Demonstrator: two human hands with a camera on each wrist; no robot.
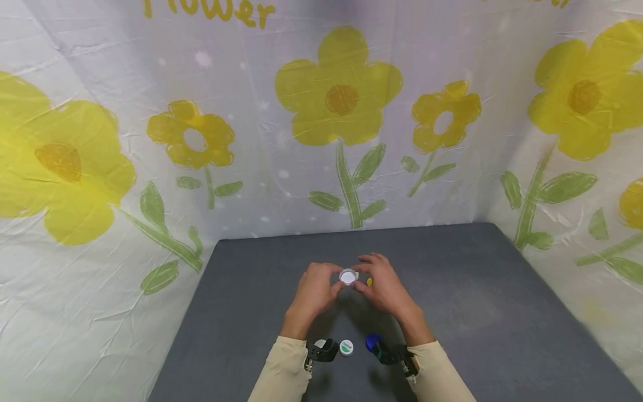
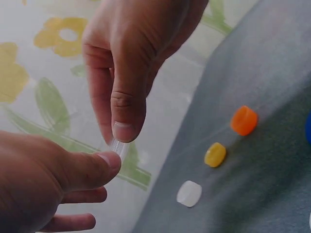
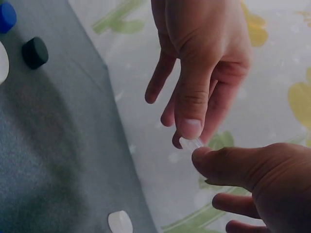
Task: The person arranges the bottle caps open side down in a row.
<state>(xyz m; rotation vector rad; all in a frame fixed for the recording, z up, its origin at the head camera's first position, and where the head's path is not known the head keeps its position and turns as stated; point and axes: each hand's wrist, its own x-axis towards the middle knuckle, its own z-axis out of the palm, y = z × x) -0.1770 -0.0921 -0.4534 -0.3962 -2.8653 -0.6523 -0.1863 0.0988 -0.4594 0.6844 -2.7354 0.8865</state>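
Observation:
A small round clear cap (image 1: 349,277) with a ridged edge is held up between both hands, its face bright white in the head view. My left hand (image 1: 315,286) pinches one side of it between thumb and fingers. From the other side my right hand (image 1: 383,283) pinches it the same way, some fingers spread. Both wrist views show the thumb tips meeting close at the clear cap (image 2: 118,146). Fingertips hide part of its rim. A yellow cap (image 1: 369,281) shows just behind the right hand.
On the grey table (image 1: 241,312) lie a white cap with a green mark (image 1: 346,348), a blue cap (image 1: 373,341), an orange cap (image 2: 244,120), a white cap (image 2: 189,193) and a dark cap (image 3: 35,52). A flower-print cloth (image 1: 256,139) hangs behind the table.

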